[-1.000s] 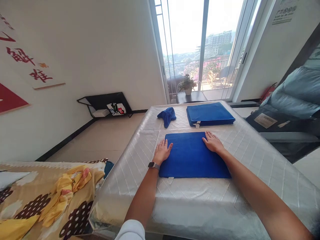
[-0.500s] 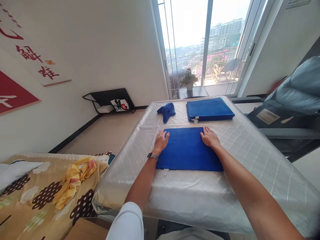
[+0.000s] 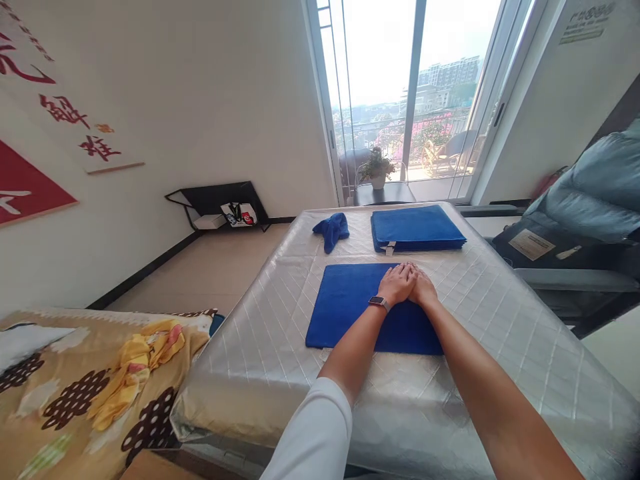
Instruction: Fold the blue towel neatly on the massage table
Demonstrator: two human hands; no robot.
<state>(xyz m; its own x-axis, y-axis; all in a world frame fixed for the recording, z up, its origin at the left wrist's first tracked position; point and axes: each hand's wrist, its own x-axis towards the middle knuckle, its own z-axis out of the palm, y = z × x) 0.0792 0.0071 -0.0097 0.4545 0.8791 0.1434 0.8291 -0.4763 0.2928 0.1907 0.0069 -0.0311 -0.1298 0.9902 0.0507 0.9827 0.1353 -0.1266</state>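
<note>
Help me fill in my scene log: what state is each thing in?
Near blue cloth: lying flat
Blue cloth stack: folded, piled
Small blue cloth: crumpled
Left hand: outstretched, against right hand
Right hand: outstretched
Wristwatch: strapped on
Silver cover: spread out
Yellow cloth: crumpled
Potted plant: upright
Glass door: open or shut, unclear

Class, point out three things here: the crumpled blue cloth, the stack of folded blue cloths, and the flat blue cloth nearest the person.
Crumpled blue cloth (image 3: 334, 231): head view, on its bunched middle.
Stack of folded blue cloths (image 3: 418, 225): head view, on its top face.
Flat blue cloth (image 3: 345, 297): head view, on its uncovered left part.
</note>
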